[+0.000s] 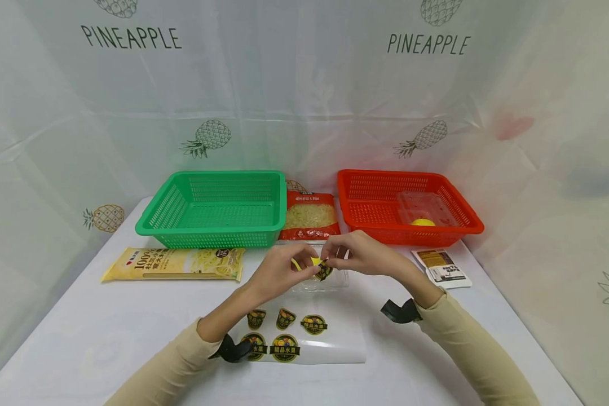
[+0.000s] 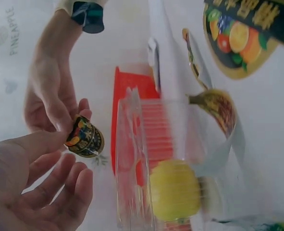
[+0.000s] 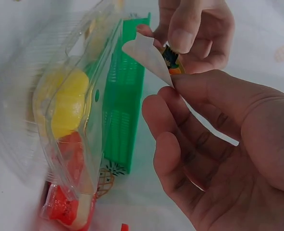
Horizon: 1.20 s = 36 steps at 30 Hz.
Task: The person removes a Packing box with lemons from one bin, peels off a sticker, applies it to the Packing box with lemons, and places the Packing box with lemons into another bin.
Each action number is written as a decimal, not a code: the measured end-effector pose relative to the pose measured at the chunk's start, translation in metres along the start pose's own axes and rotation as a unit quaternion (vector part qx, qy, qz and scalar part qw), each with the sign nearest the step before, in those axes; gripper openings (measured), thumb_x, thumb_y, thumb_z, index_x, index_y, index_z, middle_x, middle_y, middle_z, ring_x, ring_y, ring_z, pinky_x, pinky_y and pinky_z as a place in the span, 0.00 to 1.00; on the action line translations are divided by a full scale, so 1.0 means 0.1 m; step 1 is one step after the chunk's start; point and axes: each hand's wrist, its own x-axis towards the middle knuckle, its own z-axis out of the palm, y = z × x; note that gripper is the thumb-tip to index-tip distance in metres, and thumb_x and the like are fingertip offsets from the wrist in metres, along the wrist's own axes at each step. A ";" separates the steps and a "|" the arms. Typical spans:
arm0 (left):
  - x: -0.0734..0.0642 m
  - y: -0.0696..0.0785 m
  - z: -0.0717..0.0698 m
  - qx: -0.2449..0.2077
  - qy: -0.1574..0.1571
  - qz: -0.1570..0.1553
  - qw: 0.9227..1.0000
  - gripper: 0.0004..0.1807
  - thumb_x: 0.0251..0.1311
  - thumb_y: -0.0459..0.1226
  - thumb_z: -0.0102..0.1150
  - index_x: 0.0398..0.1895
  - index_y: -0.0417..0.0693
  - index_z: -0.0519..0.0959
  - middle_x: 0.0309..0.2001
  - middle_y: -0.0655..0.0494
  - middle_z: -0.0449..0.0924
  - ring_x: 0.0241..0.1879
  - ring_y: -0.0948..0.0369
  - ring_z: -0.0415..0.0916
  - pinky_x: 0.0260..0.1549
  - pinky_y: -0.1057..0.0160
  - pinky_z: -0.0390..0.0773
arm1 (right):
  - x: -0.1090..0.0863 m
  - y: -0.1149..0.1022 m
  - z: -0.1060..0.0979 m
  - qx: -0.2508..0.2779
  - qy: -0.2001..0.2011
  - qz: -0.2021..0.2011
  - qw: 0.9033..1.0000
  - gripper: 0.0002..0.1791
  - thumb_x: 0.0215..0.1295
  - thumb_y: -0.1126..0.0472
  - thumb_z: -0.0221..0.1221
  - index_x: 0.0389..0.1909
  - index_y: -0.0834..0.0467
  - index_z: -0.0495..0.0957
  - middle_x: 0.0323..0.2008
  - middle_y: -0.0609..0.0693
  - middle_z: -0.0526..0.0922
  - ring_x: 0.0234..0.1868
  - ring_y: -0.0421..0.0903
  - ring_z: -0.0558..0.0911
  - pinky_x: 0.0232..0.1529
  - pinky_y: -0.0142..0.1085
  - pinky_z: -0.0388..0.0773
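Note:
Both hands meet over a clear plastic box (image 1: 304, 286) holding a round yellow fruit (image 2: 174, 190). Between them is a black-and-gold fruit sticker (image 2: 86, 139), curled, its pale back (image 3: 149, 57) facing the right wrist view. My left hand (image 1: 280, 269) pinches one edge with thumb and finger. From the other side, the right hand (image 1: 362, 252) pinches the sticker between thumb and forefinger, other fingers loosely bent. A white sticker sheet (image 1: 335, 347) bearing several round and cup-shaped stickers lies nearer on the table, partly under the left forearm.
A green basket (image 1: 210, 239) stands at back left; a red basket (image 1: 411, 232) at back right contains another clear box (image 1: 426, 206). Between them lies a red pasta packet (image 1: 309, 215). A yellow noodle packet (image 1: 172, 265) lies left, a small pouch (image 1: 442, 268) right.

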 end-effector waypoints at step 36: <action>0.17 -0.46 -0.06 -0.200 0.050 -0.200 0.958 0.06 0.62 0.31 0.62 0.41 0.39 0.80 0.36 0.39 0.85 0.31 0.44 0.83 0.29 0.56 0.85 | 0.28 0.28 0.22 0.029 0.114 0.030 0.993 0.11 0.62 0.53 0.66 0.43 0.53 0.83 0.31 0.44 0.85 0.29 0.41 0.82 0.32 0.34 0.82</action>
